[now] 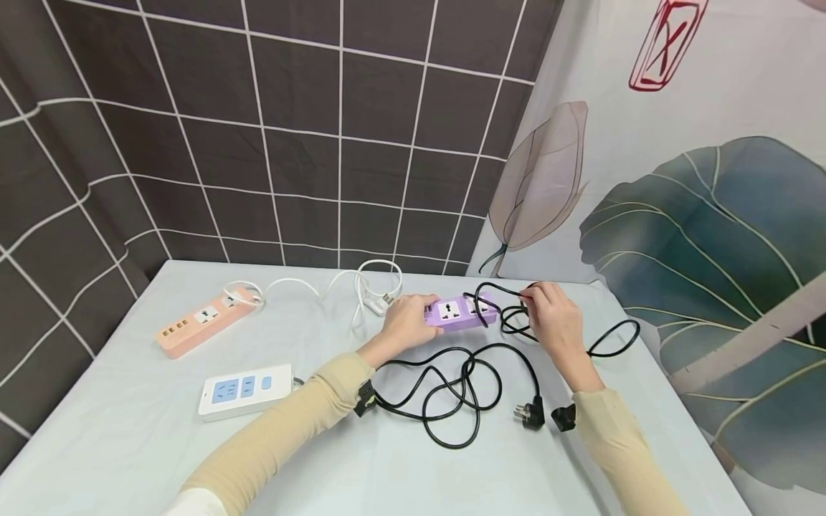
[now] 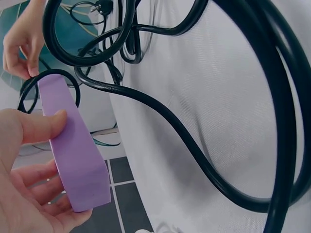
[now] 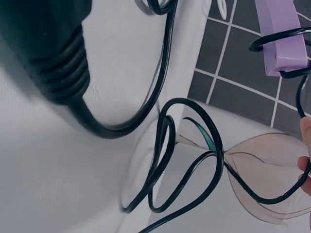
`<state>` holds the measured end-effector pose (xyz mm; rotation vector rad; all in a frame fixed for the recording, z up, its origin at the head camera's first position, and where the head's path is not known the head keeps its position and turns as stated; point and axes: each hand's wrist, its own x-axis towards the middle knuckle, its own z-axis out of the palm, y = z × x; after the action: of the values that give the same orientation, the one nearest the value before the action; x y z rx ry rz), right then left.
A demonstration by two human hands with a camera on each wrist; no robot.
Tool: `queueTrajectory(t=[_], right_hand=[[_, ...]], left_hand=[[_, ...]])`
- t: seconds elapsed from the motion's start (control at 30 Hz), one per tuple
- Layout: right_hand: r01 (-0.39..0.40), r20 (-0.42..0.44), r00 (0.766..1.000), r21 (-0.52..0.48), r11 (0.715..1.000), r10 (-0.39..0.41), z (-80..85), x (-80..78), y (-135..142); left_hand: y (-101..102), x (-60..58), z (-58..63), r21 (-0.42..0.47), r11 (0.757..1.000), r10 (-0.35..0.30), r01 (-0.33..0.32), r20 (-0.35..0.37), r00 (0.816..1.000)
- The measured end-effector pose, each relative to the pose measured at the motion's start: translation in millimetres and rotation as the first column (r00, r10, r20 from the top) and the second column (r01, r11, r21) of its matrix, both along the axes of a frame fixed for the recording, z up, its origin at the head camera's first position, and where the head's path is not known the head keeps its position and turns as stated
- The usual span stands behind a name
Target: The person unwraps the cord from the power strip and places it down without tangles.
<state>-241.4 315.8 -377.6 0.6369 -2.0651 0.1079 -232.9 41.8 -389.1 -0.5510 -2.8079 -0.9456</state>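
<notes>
My left hand grips one end of a purple power strip, thumb on one long side and fingers on the other, as the left wrist view shows. A black cord loops round the strip's right end. My right hand pinches that cord just right of the strip; in the right wrist view only its fingertips show at the edge. More black cord lies in loose coils in front of the strip, with its black plug near my right wrist.
An orange power strip with white cord wound at one end lies at the back left. Nearer is a white power strip with blue sockets. A white plug with coiled cord sits behind my left hand. Dark gridded cloth hangs behind the table.
</notes>
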Motion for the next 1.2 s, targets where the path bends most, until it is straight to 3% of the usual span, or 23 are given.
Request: queueTrajectory(t=[0.27,0.53,0.7,0.87,1.2], right_hand=[[-0.047,-0.065,0.997,0.007,0.999,0.047,1.7,8.3,12],[-0.021,-0.071,0.997,0.070,0.997,0.026,2.6,12.9,38],[0.017,-0.069,0.998,0.105,0.994,-0.010,0.9,9.7,55],[0.101,-0.034,0.995,0.136,0.986,-0.098,4.7,8.1,69],[0.205,0.047,0.977,0.100,0.974,-0.210,-1.3,9.4,90]], left_hand=[[-3,-1.1,-1.8,0.016,1.000,0.015,-0.015,0.005,1.000],[-8,-5.6,-4.3,0.096,0.995,0.028,-0.028,0.001,1.000],[-10,-7.0,-3.8,0.064,0.998,0.005,-0.005,0.000,1.000],[-9,-5.9,-2.1,0.040,0.999,-0.028,0.029,-0.009,1.000],[-9,-9.8,-5.2,-0.017,1.000,-0.008,0.008,0.001,1.000]])
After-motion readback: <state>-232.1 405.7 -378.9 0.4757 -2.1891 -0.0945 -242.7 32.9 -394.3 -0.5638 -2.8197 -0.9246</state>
